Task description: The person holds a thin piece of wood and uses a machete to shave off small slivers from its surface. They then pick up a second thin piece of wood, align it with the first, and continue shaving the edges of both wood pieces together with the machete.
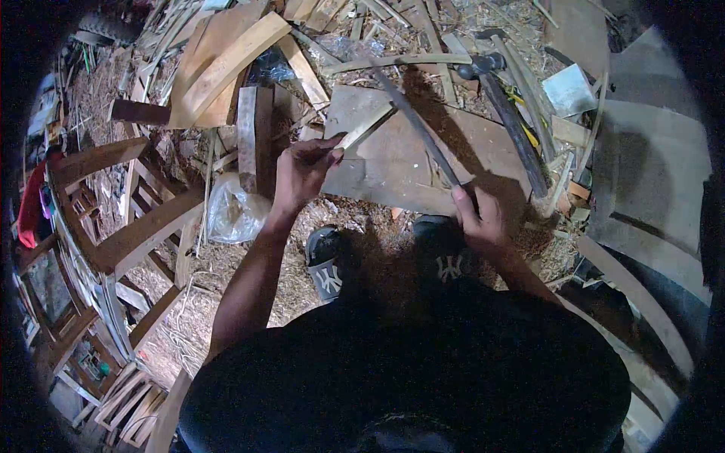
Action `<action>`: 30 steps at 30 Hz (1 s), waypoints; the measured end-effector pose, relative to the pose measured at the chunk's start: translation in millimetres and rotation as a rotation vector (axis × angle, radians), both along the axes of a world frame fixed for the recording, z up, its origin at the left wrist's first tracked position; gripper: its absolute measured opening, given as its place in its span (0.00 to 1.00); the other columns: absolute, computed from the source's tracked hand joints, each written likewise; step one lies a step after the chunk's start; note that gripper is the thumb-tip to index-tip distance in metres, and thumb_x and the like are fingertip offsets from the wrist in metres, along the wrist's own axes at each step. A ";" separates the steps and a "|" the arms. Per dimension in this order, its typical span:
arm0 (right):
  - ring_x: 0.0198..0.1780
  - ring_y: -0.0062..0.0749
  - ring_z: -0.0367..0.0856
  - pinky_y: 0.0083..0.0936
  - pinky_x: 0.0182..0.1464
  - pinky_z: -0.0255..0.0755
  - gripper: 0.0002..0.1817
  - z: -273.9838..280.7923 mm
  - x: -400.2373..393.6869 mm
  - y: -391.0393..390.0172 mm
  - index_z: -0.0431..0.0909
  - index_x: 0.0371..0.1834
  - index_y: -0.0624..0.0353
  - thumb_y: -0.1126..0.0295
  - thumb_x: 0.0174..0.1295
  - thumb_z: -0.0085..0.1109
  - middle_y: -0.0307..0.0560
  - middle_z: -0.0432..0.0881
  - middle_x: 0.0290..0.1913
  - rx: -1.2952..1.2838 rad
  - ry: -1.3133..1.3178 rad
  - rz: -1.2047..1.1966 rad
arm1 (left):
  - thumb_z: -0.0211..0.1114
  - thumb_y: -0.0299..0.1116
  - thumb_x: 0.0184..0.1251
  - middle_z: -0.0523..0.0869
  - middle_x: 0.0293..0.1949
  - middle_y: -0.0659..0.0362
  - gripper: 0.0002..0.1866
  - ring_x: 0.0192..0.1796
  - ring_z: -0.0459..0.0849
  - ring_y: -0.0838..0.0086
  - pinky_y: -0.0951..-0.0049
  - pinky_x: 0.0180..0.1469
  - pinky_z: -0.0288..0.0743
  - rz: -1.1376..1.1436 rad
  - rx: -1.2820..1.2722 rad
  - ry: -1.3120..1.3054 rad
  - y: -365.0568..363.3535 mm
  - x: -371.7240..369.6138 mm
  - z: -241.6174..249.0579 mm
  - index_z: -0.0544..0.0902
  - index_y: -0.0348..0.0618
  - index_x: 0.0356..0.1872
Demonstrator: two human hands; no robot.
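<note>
My left hand (307,170) is closed around the lower end of a short, pale wood strip (368,124), which points up and to the right. In my right hand (481,216) is the near end of a machete (419,124), its long dark blade slanting up and to the left. The blade passes close by the strip's far end in this view. Beneath both lies a flat wooden board (355,177) on the ground, with the blade's shadow across it. My fingers hide the machete's handle.
A hammer (517,132) lies right of the board. Wooden frames (147,230) stand at the left, near a clear plastic bag (234,211). Planks (234,64) and shavings cover the ground ahead. My sandalled feet (326,260) are just below the board. Large panels (649,174) lie at the right.
</note>
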State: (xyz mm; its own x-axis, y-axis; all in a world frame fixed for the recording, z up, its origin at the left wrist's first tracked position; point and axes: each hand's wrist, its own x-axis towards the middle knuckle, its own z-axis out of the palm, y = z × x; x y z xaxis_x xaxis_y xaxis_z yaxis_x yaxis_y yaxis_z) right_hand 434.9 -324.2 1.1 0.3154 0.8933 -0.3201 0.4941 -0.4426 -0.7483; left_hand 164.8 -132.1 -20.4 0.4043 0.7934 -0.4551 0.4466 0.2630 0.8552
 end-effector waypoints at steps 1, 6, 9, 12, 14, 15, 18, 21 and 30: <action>0.34 0.51 0.84 0.42 0.35 0.74 0.18 -6.1 -4.1 -4.9 0.81 0.40 0.62 0.55 0.71 0.62 0.59 0.83 0.33 0.053 -0.128 -0.066 | 0.72 0.34 0.69 0.87 0.30 0.66 0.17 0.31 0.76 0.86 0.80 0.37 0.73 -0.010 0.027 0.046 0.3 -2.0 -3.9 0.88 0.38 0.55; 0.34 0.49 0.83 0.43 0.38 0.74 0.17 -7.6 5.7 -1.2 0.82 0.41 0.60 0.55 0.71 0.61 0.56 0.83 0.33 -0.098 -0.060 0.003 | 0.72 0.35 0.68 0.86 0.27 0.68 0.17 0.27 0.70 0.88 0.79 0.31 0.68 -0.017 0.009 0.082 1.3 -3.1 -7.6 0.88 0.39 0.55; 0.34 0.50 0.83 0.43 0.39 0.74 0.16 5.1 10.6 10.1 0.82 0.41 0.60 0.55 0.72 0.60 0.55 0.83 0.32 -0.200 0.065 -0.014 | 0.71 0.34 0.69 0.87 0.28 0.67 0.16 0.28 0.71 0.88 0.80 0.32 0.69 -0.024 0.005 0.122 1.9 -2.0 -2.4 0.88 0.39 0.55; 0.36 0.53 0.83 0.44 0.40 0.74 0.18 7.9 10.6 11.2 0.82 0.41 0.60 0.54 0.72 0.59 0.56 0.83 0.33 -0.218 0.088 -0.013 | 0.69 0.33 0.70 0.89 0.30 0.64 0.15 0.30 0.75 0.87 0.79 0.36 0.73 0.018 0.028 0.025 -2.7 -3.9 -8.4 0.88 0.40 0.55; 0.36 0.55 0.83 0.45 0.41 0.74 0.19 -3.0 12.2 1.7 0.82 0.42 0.61 0.53 0.72 0.59 0.57 0.83 0.32 -0.190 0.087 -0.020 | 0.69 0.33 0.70 0.90 0.31 0.63 0.15 0.32 0.76 0.87 0.79 0.38 0.75 0.016 0.041 0.029 -4.1 -3.4 -12.2 0.88 0.40 0.55; 0.36 0.56 0.83 0.46 0.41 0.74 0.20 -23.1 14.6 -15.1 0.81 0.42 0.61 0.52 0.72 0.59 0.58 0.82 0.32 -0.163 -0.017 -0.016 | 0.68 0.32 0.71 0.90 0.32 0.62 0.15 0.34 0.78 0.87 0.79 0.41 0.76 0.017 0.055 0.034 -4.0 -3.0 -13.3 0.88 0.40 0.55; 0.34 0.54 0.78 0.44 0.41 0.71 0.20 -12.7 12.9 -6.6 0.78 0.39 0.63 0.53 0.73 0.56 0.58 0.78 0.30 -0.164 -0.035 -0.020 | 0.68 0.32 0.71 0.91 0.33 0.60 0.15 0.36 0.80 0.87 0.78 0.44 0.77 -0.024 0.031 0.154 1.6 0.2 -8.1 0.88 0.40 0.55; 0.32 0.50 0.75 0.41 0.40 0.69 0.20 25.2 7.6 24.5 0.75 0.36 0.64 0.55 0.75 0.51 0.58 0.75 0.29 -0.215 -0.002 0.037 | 0.69 0.32 0.70 0.91 0.33 0.60 0.15 0.36 0.80 0.87 0.79 0.45 0.77 -0.035 0.053 0.168 0.5 3.4 -1.2 0.87 0.40 0.55; 0.33 0.50 0.77 0.42 0.41 0.71 0.23 15.2 13.3 18.9 0.76 0.38 0.64 0.52 0.76 0.50 0.58 0.78 0.30 -0.180 0.102 0.077 | 0.71 0.33 0.68 0.91 0.32 0.60 0.16 0.33 0.80 0.86 0.79 0.40 0.76 0.028 0.010 0.104 1.8 4.0 -5.5 0.88 0.43 0.55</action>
State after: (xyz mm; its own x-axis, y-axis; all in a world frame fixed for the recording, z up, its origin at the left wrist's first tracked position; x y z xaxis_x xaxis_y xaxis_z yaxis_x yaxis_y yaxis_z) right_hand 448.2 -305.2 16.3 0.2061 0.8393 -0.5031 0.4573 -0.5372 -0.7087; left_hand 168.8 -130.3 -25.9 0.3326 0.8084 -0.4856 0.5256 0.2687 0.8072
